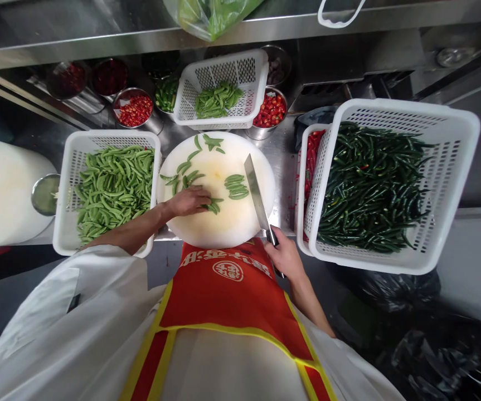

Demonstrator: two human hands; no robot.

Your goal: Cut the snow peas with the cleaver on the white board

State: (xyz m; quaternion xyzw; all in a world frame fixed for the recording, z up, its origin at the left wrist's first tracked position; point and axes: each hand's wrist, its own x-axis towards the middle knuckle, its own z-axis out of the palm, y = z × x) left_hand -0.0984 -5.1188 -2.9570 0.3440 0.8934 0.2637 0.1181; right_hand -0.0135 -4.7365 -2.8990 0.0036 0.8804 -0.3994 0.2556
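Observation:
On a round white cutting board (198, 231), green pea pods lie in loose groups. A neat stack of pods (236, 187) sits right of the middle. My left hand (190, 201) is low over the board, fingers closed around a few pea pods (214, 206) whose ends stick out past the fingertips. My right hand (284, 253) grips the dark handle of a kitchen knife (257, 189) at the board's right side. Its broad blade points away from me, lying along the right part of the board, beside the stack.
A white basket of pea pods (115, 184) stands left; a smaller one (223, 117) is behind the board. A large basket of dark green chillies (374, 189) stands right, overlapping a tray of red chillies (313, 161). Bowls of cut red peppers (135, 110) line the back under a steel shelf (98, 47).

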